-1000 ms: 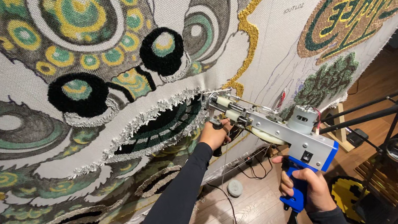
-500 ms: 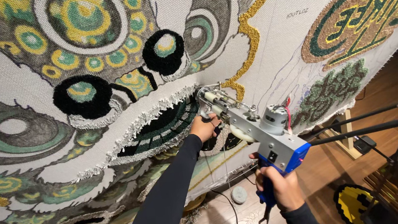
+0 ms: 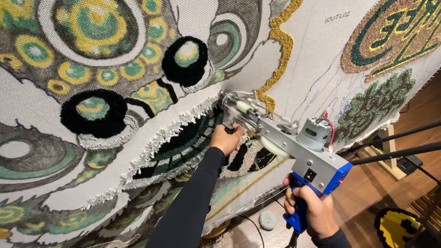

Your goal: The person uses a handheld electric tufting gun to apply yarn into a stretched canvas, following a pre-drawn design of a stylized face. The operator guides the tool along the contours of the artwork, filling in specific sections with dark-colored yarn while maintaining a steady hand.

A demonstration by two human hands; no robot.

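A large white tufting cloth [image 3: 323, 44] hangs stretched in front of me, covered with a tufted design in green, yellow, black and white. I hold a tufting gun [image 3: 291, 149] with a grey metal body and a blue grip, its needle end pressed against the cloth near a white fringed band. My left hand [image 3: 226, 139], in a black sleeve, grips the gun's front handle close to the cloth. My right hand [image 3: 310, 214] is closed around the blue rear grip below the small motor.
A wooden floor [image 3: 391, 187] lies below the cloth, with a cable and a small round white object [image 3: 267, 219]. Black metal bars [image 3: 418, 139] cross at the right. A yellow and black tufted piece [image 3: 399, 228] lies on the floor.
The gun and both hands have shifted left and slightly up along the cloth, and the view has moved with them.
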